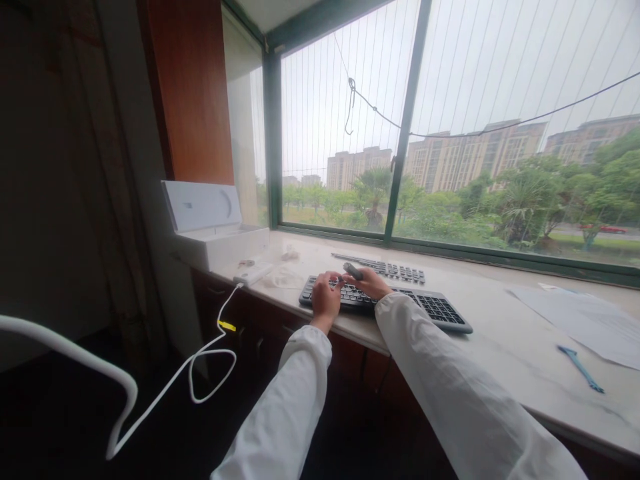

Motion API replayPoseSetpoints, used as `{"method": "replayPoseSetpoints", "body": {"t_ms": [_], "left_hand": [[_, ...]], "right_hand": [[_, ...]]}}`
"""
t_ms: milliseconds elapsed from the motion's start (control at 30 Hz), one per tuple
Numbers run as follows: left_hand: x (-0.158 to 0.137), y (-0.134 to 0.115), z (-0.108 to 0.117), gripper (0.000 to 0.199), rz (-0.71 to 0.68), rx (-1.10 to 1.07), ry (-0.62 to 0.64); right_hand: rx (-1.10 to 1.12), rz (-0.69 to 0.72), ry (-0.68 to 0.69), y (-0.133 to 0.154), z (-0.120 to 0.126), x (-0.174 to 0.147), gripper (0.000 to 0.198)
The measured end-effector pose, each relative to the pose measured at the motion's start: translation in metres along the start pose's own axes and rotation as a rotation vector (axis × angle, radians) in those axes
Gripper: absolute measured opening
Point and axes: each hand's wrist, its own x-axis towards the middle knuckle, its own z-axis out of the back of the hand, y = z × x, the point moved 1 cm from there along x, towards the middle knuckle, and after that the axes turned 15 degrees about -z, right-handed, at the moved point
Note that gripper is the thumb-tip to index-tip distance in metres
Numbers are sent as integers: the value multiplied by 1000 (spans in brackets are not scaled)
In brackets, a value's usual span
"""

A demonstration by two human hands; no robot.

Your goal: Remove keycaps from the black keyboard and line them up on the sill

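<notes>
Trailing in from the far left, a thick white cable loops over the dark floor and rises to a small white flat device lying near the edge of the pale marble window-ledge surface; a yellow tag sits on the cable just below that edge. Behind the device stands an open white cardboard box with its lid tilted up against the wall; a faint mark shows on the lid, too small to read.

Further right, the left hand, coming out of a white sleeve, rests with curled fingers on the left end of a dark grey computer keyboard with black keys, which lies slanted on the surface. Whether it pinches anything between its fingers cannot be told. The right hand is touching or nearly touching the left, over the same end of the keyboard, and is closed around a small dark grey tool whose tip sticks up and to the left above the fingers. The key legends are too small to read.

Just behind this keyboard lies a second, thinner grey keyboard, close to the window frame. Well apart to the right, white sheets of paper lie flat, with a thin blue strip-like tool just in front of them.
</notes>
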Motion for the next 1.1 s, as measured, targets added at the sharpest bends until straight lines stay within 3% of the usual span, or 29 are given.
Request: {"method": "replayPoseSetpoints", "body": {"t_ms": [200,300,467,633,767,867,1100], "left_hand": [[-1,1,0,12,-3,-15,-40],[-1,-1,0,10,8,-24,-40],[-1,-4,3,9,-17,-33,12],[-2,-12,6,13,-69,-10,67],[8,-19,2,13,-194,67,168],[31,-15,-9,12,-226,156,238],[103,27,-64,17,23,333,653]], "right_hand": [[-188,-28,-150,-7,17,-5,41],[-381,-75,-187,-17,51,-18,31],[-737,-244,-225,-46,129,-60,25],[-737,-493,-336,-108,176,-110,34],[-679,-615,-320,-148,185,-124,31],[-672,-612,-339,-147,182,-120,33],[-711,-578,-261,-121,167,-111,33]]}}
